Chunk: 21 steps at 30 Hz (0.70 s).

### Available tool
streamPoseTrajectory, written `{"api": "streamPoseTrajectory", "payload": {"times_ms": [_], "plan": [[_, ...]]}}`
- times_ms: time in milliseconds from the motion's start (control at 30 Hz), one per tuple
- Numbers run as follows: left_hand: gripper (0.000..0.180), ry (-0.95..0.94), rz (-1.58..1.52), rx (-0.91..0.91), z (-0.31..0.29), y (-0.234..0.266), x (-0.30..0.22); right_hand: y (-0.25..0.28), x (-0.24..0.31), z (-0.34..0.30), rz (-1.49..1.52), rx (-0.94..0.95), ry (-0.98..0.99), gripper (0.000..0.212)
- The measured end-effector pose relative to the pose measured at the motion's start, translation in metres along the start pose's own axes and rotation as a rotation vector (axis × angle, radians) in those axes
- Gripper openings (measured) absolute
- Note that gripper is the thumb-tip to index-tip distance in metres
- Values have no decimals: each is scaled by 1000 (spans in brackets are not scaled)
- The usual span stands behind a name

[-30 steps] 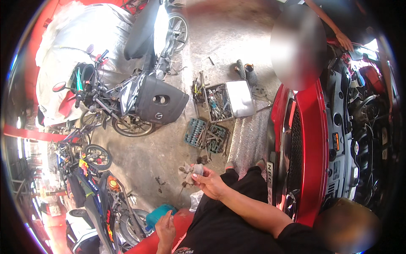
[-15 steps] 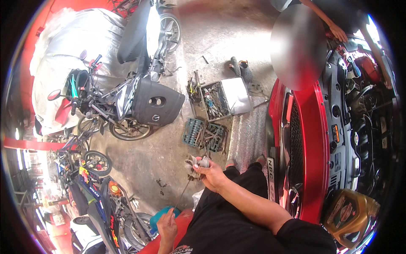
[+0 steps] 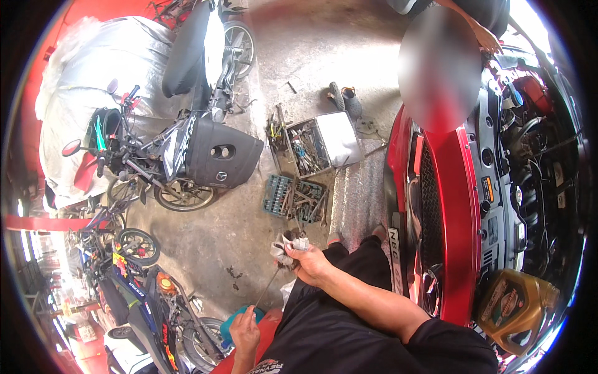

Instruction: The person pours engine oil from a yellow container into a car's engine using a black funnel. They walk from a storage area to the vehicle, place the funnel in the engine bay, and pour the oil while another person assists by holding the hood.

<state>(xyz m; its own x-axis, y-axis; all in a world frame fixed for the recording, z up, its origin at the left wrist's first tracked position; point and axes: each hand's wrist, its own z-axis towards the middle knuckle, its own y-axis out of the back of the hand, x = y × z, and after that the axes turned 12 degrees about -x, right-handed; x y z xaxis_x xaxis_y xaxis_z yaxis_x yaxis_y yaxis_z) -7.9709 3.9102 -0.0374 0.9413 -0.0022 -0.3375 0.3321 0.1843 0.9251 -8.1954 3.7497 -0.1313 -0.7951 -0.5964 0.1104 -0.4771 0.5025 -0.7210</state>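
My right hand (image 3: 313, 264) is closed on a crumpled grey rag (image 3: 280, 250), held out in front of my legs. A thin metal dipstick (image 3: 268, 288) slants from the rag down to my left hand (image 3: 245, 330). The fingers of my left hand pinch its lower end, close to my body. The dipstick's upper end goes into the rag and is hidden there.
An open toolbox (image 3: 354, 154) and a teal socket case (image 3: 272, 194) lie on the floor ahead. To the right stands a red car front (image 3: 459, 230) with its engine bay exposed. A gold oil jug (image 3: 514, 311) is beside it. Motorcycles (image 3: 215, 153) stand left. A co-worker's hand (image 3: 489, 40) is far right.
The rag has opened into a looser fold in my right hand. Both hands stay at nearly the same place. The view has shifted slightly, and the co-worker's hand has moved a little.
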Motion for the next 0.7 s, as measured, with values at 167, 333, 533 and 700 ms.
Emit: {"api": "streamPoseTrajectory", "payload": {"times_ms": [167,333,533,700], "plan": [[28,27,-23,21,-1,-5,-5,1,-9,12,33,-165,115,13],[26,86,-83,26,-8,-8,-2,1,10,26,9,-323,275,12],[25,157,-184,103,-9,-8,-1,-3,29,26,5,-415,398,19],[23,417,-265,206,-20,-14,17,6,51,34,2,-476,468,14]]}}
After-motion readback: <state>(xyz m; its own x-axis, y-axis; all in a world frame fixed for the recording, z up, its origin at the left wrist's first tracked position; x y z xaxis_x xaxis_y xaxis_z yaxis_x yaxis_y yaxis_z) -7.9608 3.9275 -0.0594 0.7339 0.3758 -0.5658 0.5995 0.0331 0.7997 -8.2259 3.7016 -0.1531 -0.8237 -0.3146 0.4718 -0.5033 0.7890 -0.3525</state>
